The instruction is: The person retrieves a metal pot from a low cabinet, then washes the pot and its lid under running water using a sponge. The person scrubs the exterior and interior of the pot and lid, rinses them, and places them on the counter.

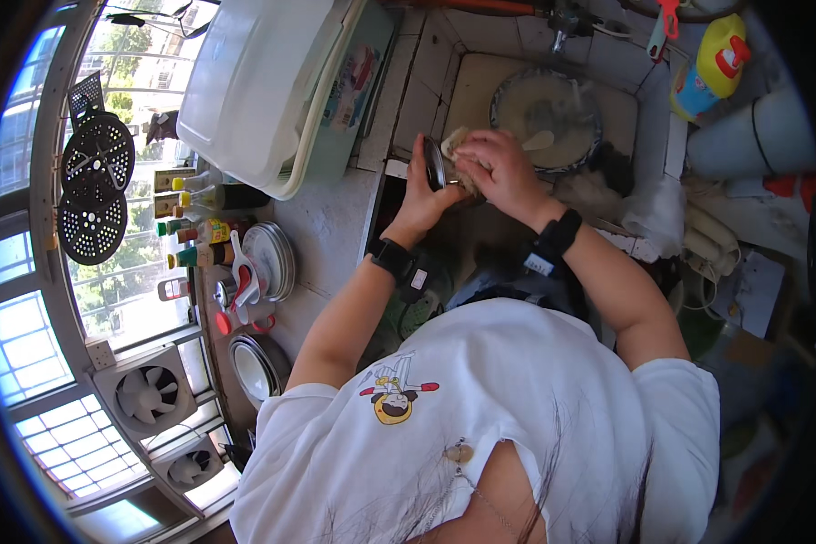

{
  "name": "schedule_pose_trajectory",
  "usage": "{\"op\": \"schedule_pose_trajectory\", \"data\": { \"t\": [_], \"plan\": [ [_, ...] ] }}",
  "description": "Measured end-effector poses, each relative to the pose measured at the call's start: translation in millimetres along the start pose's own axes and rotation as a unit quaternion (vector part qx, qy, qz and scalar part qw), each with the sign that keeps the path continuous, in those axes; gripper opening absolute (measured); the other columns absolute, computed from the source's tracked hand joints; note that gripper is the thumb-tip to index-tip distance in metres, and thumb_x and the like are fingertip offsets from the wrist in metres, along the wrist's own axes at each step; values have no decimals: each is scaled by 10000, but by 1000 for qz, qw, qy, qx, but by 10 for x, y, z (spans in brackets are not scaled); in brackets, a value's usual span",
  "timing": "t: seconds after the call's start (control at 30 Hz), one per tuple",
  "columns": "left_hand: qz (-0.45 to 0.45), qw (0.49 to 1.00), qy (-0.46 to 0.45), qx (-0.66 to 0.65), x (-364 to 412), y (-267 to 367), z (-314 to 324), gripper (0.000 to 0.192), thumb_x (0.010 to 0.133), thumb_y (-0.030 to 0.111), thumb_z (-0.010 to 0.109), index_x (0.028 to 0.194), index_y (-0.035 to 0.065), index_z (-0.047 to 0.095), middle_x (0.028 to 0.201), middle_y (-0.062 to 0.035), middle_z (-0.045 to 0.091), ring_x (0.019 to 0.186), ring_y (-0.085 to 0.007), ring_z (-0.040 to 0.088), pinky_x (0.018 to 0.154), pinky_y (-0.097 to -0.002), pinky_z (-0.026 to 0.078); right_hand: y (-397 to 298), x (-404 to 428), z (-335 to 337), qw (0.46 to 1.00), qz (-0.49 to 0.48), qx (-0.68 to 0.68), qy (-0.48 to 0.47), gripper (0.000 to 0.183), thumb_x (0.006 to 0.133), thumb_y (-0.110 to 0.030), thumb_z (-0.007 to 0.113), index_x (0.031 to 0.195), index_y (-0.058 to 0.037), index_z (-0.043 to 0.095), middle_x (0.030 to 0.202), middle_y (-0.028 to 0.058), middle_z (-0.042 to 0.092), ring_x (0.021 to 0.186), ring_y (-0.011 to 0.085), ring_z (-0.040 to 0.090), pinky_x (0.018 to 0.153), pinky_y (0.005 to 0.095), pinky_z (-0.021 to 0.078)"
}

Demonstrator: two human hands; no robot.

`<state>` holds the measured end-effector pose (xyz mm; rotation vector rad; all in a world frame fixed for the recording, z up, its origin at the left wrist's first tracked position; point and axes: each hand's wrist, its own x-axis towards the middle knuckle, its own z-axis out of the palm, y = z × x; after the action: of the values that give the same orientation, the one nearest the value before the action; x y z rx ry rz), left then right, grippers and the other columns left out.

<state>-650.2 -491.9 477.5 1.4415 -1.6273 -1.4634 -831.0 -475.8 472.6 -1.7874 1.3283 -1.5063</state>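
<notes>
In front of my body, my left hand (418, 197) holds a round metal lid (434, 163) on edge, the fingers behind it and the thumb towards the cloth. My right hand (496, 166) grips a crumpled beige cloth (457, 146) close against the lid's right side; whether they touch is hard to tell. Just beyond my right hand, a basin with a patterned rim (494, 109) stands in the tiled sink (476, 75). Cloudy water fills it, and a white spoon (538, 141) lies at its near left part. A metal faucet (558, 42) is above the basin.
A large lidded plastic bin (265, 88) stands on the counter at left. Nearer are bottles (211, 197), stacked plates (279, 262), red-and-white ladles (245, 275) and nested metal bowls (255, 367). A yellow-and-blue detergent bottle (710, 68) and a grey bucket (755, 136) stand right of the sink.
</notes>
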Motion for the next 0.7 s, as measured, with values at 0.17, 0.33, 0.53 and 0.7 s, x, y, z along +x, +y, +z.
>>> {"op": "schedule_pose_trajectory", "data": {
  "t": [0.17,0.33,0.53,0.7],
  "plan": [
    [24,997,-6,66,51,-4,4,1131,567,275,754,1471,28,120,1374,-262,304,1291,-375,315,1088,-411,260,282,238,-106,993,92,10,-80,145,806,-151,663,921,-68,693,968,108,654,937,319,575,820,386,465],
    [-46,995,-1,-89,47,1,-53,1093,601,210,736,1474,9,110,1343,-216,338,1245,-293,371,1025,-349,349,-123,-52,-51,997,-63,-33,-36,201,816,-134,645,1006,-73,665,999,104,659,923,315,582,861,396,443],
    [-67,987,-15,-143,65,39,-71,1033,659,154,684,1478,6,72,1244,-171,449,1083,-227,502,914,-310,433,152,325,-83,987,36,-40,-155,146,812,-119,633,943,-74,676,953,104,652,864,311,591,828,391,451],
    [-131,966,2,-224,20,245,-86,1016,688,128,664,1480,10,39,1157,-135,529,983,-191,550,880,-290,437,-77,110,-18,992,-95,-36,-72,163,815,-137,631,958,-81,684,1009,97,645,906,287,584,834,384,457]
  ]
}}
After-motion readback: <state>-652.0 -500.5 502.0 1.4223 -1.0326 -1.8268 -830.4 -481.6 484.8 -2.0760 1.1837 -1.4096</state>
